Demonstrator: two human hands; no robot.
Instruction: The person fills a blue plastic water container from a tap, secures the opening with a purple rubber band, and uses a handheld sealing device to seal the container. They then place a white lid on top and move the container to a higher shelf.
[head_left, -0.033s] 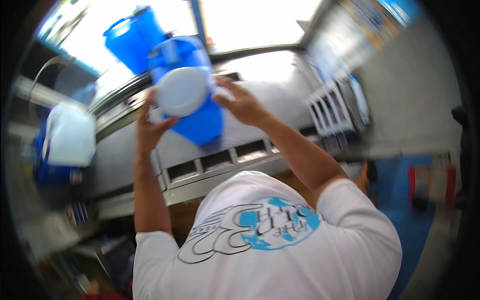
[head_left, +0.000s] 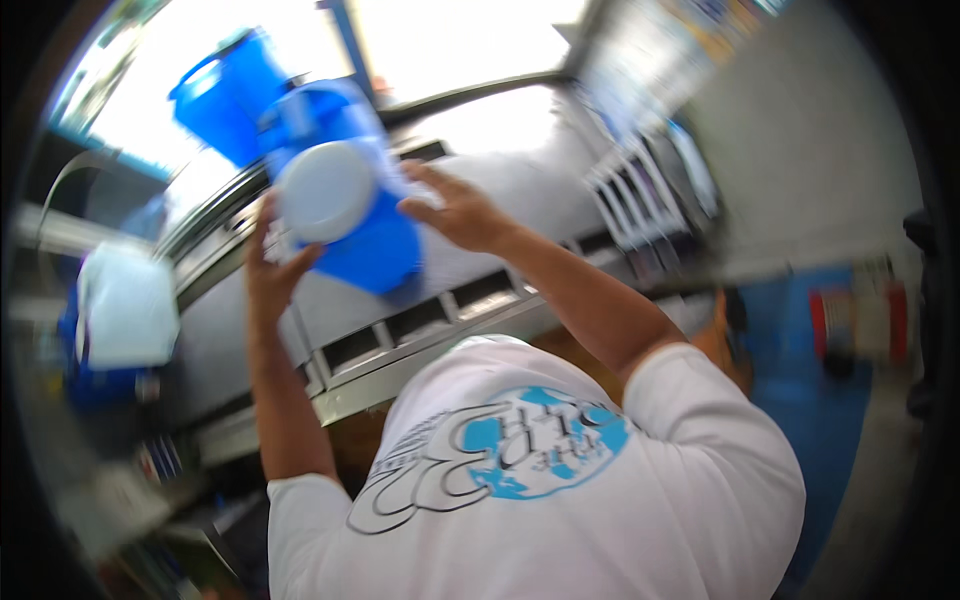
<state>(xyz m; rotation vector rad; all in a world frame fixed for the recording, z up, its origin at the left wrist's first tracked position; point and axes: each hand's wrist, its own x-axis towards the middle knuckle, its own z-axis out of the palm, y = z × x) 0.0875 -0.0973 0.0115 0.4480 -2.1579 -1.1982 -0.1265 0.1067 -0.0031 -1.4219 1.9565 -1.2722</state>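
Both my arms are raised in front of my white printed T-shirt [head_left: 560, 480]. Between my hands is a blue plastic container [head_left: 385, 250], tilted, with its round white end [head_left: 325, 190] facing me. My left hand [head_left: 268, 272] grips it from below on the left, by the white end. Spread fingers of my right hand [head_left: 455, 212] press on its upper right side. A second blue container [head_left: 225, 95] with a handle sits just behind it, against the bright window.
A grey metal unit [head_left: 430, 330] with a row of slots runs across below the container. A white translucent jug [head_left: 125, 305] stands at the left over something blue. A wire rack [head_left: 640, 190] is at the right, with blue floor [head_left: 820, 420] and a red-and-white object [head_left: 860, 320].
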